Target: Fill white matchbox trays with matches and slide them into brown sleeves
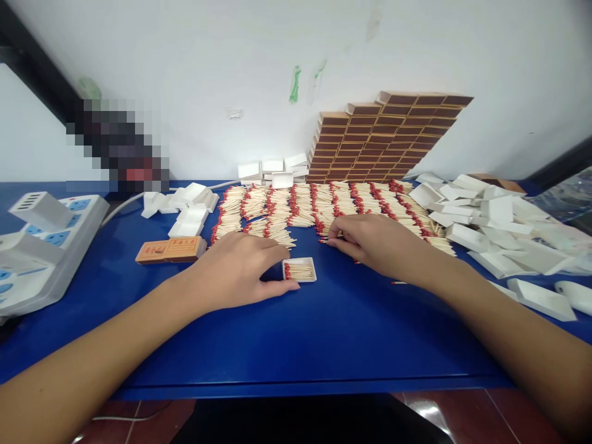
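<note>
**Matches in a small white tray (315, 269), rows of more beyond your fingers**

Nearest you, the blue tabletop (296, 345) gives your forearms room. A single stray match (399, 282) lies to the right, below your right hand (345, 239).

The tray sits between your hands, close to the left one (238, 268). Your left thumb and forefinger stand wide, bracketing its left end, probably to keep it from sliding; whether they press on it, I cannot tell. The matches inside lie with their red heads to the left.

An orange matchbox (169, 250) rests just beside your left wrist. A little farther off, your right fingertips are drawn narrow at the front ends of the match rows (300, 206) (I cannot tell if they grip one). The rows' heads also point mostly left, which seems to keep them all one way round.

Loose white trays (497, 213) pile up on the right, apparently within easy reach.

Farthest away, matchboxes (383, 139) stand stacked against the wall (208, 68), likely for support.
</note>
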Demonstrator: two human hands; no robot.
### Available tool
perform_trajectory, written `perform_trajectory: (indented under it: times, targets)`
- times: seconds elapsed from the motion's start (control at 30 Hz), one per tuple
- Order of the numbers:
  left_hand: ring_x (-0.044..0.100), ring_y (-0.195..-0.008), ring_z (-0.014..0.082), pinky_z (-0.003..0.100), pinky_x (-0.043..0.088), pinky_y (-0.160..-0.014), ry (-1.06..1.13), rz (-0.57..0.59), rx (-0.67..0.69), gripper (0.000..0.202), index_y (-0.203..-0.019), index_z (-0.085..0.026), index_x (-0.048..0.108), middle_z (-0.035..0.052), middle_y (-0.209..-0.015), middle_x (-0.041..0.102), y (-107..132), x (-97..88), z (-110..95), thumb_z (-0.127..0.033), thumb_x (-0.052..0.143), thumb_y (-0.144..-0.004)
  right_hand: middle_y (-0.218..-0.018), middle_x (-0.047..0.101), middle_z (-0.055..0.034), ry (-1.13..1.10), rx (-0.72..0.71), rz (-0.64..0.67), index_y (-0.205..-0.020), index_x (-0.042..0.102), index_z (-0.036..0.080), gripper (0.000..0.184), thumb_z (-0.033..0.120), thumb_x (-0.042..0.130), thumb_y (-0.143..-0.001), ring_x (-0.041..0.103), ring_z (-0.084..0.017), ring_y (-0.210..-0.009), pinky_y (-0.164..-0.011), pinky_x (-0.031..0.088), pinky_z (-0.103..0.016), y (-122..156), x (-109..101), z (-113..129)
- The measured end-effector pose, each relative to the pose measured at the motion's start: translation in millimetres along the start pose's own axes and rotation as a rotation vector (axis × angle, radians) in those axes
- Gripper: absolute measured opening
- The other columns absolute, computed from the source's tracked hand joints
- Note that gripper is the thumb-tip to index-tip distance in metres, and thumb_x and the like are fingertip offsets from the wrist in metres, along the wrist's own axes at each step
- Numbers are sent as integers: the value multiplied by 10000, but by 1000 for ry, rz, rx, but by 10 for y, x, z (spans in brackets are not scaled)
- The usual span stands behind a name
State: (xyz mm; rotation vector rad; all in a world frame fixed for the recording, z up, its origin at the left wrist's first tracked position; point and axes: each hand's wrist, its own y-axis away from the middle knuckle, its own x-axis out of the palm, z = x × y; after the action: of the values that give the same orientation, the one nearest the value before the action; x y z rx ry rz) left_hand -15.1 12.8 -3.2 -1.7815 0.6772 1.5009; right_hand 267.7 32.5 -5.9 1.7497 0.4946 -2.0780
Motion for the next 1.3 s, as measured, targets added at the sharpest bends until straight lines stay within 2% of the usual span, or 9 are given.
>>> perform_trajectory:
  times: [0.27, 0.63, 0.83, 1.0, 1.17, 1.3]
  targets:
    - [712, -762, 213, 313, 377, -613, -13, -11, 5, 380, -958, -200, 706, 4, -816, 731, -1, -13, 11, -569, 617, -984, -918, 735, -55, -55, -46, -50, -1003, 667, 222, 233, 392, 514, -1049, 660, -214, -813, -664, 400, -316, 47, 31, 0]
    - [703, -748, 204, 306, 366, -598, -12, -5, -2, 391, -961, -199, 713, 5, -805, 727, -7, -31, 5, -577, 613, -982, -938, 737, -51, -69, -31, 15, -932, 649, 225, 250, 391, 503, -1049, 655, -217, -835, -686, 404, -323, 45, -19, 6]
    - [718, -771, 211, 314, 385, -606, -20, -12, -22, 376, -974, -204, 701, 4, -827, 740, 6, -28, -4, -571, 620, -980, -815, 687, -27, -208, -90, -73, -978, 675, 230, 223, 398, 544, -1043, 640, -189, -760, -641, 384, -296, 140, -108, 265]
    - [692, -729, 180, 318, 391, -611, 2, -14, 13, 365, -897, -197, 669, -5, -818, 734, -10, -6, -25, -548, 625, -983, -824, 692, -21, -195, -204, -106, -1020, 661, 212, 176, 343, 549, -1056, 636, -174, -726, -637, 376, -293, 199, -12, 494]
    - [675, -701, 170, 315, 377, -610, -14, -51, 69, 352, -894, -203, 674, -7, -797, 729, -8, 1, -40, -537, 619, -991, -901, 733, -43, -86, -225, -76, -980, 642, 187, 198, 309, 514, -1071, 658, -191, -758, -640, 368, -312, 181, 96, 562]
    - [678, -708, 163, 306, 384, -611, 5, -42, 54, 331, -920, -206, 692, -12, -813, 738, -4, -7, -35, -529, 647, -976, -912, 739, -38, -74, -221, -97, -1005, 650, 192, 173, 292, 521, -1062, 656, -180, -750, -638, 363, -305, 178, 57, 526]
